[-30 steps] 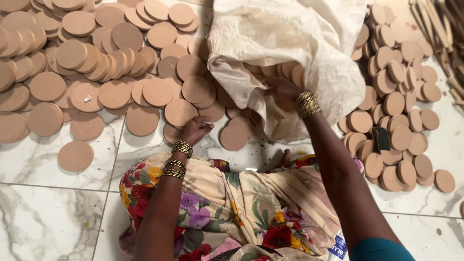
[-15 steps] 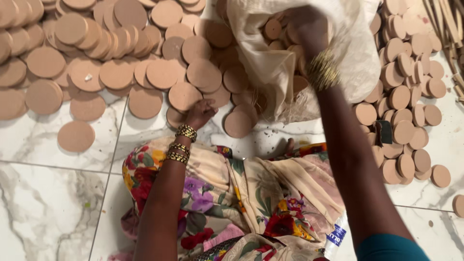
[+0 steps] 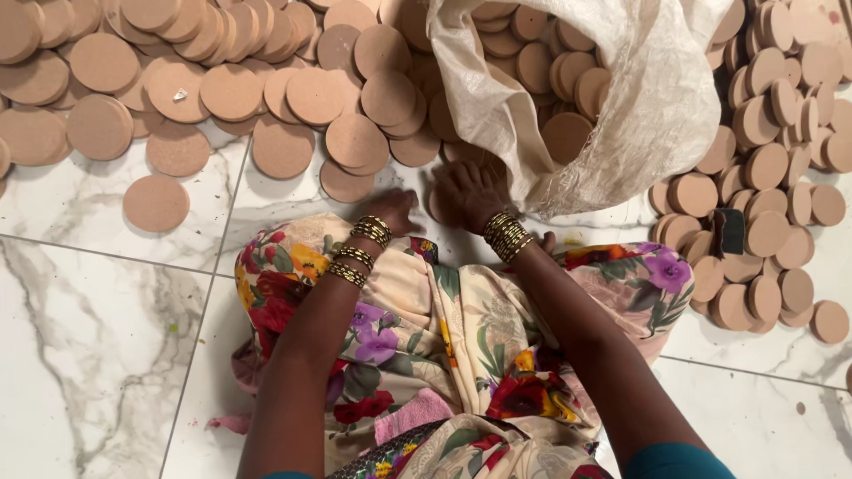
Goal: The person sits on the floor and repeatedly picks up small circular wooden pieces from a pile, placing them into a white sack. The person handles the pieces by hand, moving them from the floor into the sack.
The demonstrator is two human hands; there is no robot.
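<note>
Head view | hands: 2 | left hand (image 3: 398,208) fingers curled, grip unclear, on tile floor (image 3: 98,293) | right hand (image 3: 466,191) spread over discs (image 3: 355,142) at 1 white sack (image 3: 657,98) mouth | discs: dozens, uncounted

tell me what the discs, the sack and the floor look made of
Discs: likely unglazed clay or pressed board; matte, even tan faces.
Sack: seemingly thin woven plastic; pale, crinkled, half see-through.
Floor: polished marble or marble-look tile; grey veins, glossy, grout lines.

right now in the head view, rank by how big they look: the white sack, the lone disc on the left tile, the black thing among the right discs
1. white sack, largest
2. lone disc
3. black thing, smallest
</note>
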